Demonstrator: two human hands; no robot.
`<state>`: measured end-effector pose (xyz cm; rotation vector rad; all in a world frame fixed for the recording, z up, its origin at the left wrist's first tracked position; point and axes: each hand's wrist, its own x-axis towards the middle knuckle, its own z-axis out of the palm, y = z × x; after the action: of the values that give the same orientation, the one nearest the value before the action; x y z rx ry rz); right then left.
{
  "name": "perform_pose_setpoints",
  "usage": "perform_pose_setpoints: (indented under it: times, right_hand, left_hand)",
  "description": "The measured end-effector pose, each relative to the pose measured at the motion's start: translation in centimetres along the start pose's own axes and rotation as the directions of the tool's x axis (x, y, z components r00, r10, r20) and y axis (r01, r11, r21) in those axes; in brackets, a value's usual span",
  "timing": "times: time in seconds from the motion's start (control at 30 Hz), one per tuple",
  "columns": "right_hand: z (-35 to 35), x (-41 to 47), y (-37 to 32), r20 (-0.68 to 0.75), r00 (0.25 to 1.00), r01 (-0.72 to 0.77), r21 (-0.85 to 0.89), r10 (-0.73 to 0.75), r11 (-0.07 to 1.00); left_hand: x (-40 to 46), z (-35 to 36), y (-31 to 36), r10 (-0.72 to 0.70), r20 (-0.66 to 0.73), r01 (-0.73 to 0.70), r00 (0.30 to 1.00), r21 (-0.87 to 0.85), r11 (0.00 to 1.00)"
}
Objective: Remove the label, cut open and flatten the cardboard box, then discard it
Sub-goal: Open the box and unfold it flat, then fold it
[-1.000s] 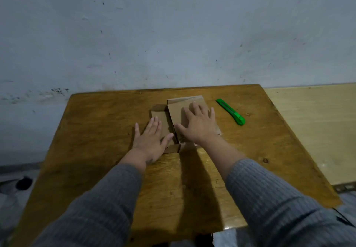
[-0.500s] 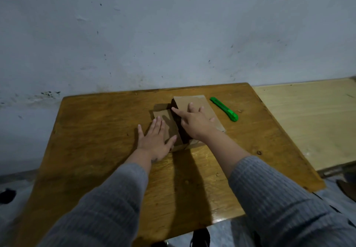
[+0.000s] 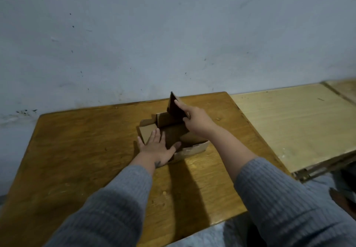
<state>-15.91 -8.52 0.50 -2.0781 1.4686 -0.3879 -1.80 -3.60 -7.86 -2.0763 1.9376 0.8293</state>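
1. Currently positioned: cardboard box (image 3: 189, 147) cut open on the wooden table (image 3: 81, 142), directly under and between both hands.
2. Left hand (image 3: 156, 147): spread flat, fingers wide, palm pressing a side panel down against the table; thumb reaching toward the dark inner floor of the box.
3. Right hand (image 3: 196, 120): closed in a pinch on the tall flap (image 3: 174, 107), thumb on the near face, fingers behind; flap raised upright above the rest of the box, just beyond the left fingertips.
4. Handling, as judged: thin corrugated board, light, stiff across a panel yet weak along its creases; likely to spring back once released. Taped near wall, below the right wrist, looks crumpled and softer.
5. Grip advice: hold flaps near the free edge for leverage; press close to the crease with the flat palm to keep panels down.
6. Risk: tearing at a fold if pulled sideways; sliding on the smooth tabletop without the left palm holding.
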Motion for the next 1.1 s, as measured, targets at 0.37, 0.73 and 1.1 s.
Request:
perform_pose_setpoints:
  times: [0.37,0.73,1.1]
  right_hand:
    - [-8.6,-0.4,5.7,0.125,0.983,-0.123,-0.076,0.132,0.989]
    - [-8.9,-0.8,13.2,0.339,0.902,-0.347,0.200,0.268,0.916]
    - [-7.0,2.8,10.8,0.257,0.957,-0.206,0.259,0.138,0.944]
  left_hand:
    - [1.5,-0.4,6.5,0.006,-0.053,-0.009,0.999,-0.059,0.998]
    - [2.5,0.3,7.7,-0.062,0.117,0.066,0.991,-0.030,0.997]
    - [0.9,0.1,5.4,-0.194,0.005,0.191,0.981,-0.200,0.961]
